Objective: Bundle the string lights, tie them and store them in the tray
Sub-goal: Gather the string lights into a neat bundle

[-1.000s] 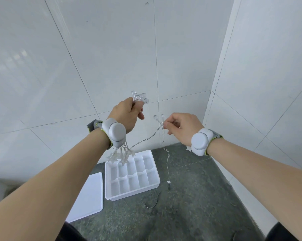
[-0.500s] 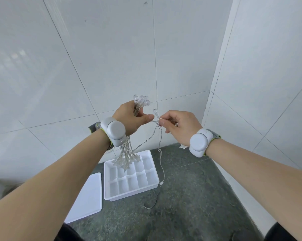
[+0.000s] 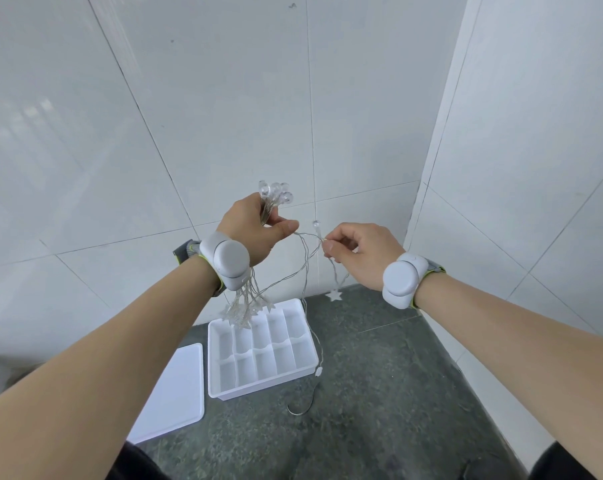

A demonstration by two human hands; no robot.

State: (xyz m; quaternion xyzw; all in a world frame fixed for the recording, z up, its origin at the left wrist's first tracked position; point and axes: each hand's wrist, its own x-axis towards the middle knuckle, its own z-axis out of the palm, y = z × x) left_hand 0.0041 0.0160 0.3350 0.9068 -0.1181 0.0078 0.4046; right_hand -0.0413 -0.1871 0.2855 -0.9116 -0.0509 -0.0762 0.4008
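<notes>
We are mid-bundling above the tray (image 3: pixel 262 351): left hand (image 3: pixel 255 226) grips gathered string lights (image 3: pixel 275 194), right hand (image 3: pixel 359 252) pinches the next bulb's wire, likely added next.

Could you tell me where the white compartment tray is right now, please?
The tray sits on the dark floor low in the head view, below the left hand, with the flat white lid beside it.

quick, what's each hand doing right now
Left hand: closed around the bundle of string lights.
Right hand: pinching the loose wire near one bulb.
</notes>
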